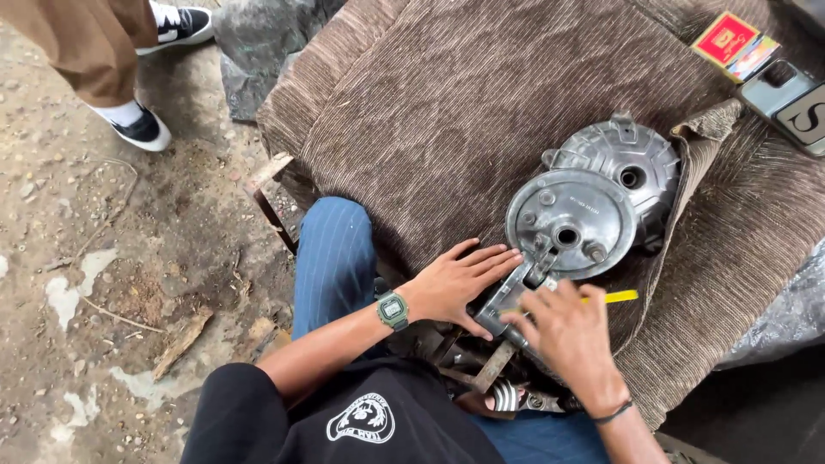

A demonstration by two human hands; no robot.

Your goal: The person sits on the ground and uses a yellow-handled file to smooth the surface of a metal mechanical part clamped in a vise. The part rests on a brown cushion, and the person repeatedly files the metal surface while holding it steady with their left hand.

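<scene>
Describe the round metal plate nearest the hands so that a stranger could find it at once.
On the brown ribbed cloth lie two grey metal discs. The nearer plate overlaps the ribbed cover behind it. It is flat and smooth with a central hole, and its lever arm reaches toward the left hand.

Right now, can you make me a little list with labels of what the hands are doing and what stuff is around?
left hand: flat, fingers spread, pressing on the metal lever arm
right hand: holding a yellow tool beside the lever arm
main part: round grey metal plate with a centre hole
behind it: second round metal cover, partly overlapped
surface: brown ribbed cloth
wrist: green watch on the left arm
far corner: red box, phone
ground: another person's shoes
</scene>
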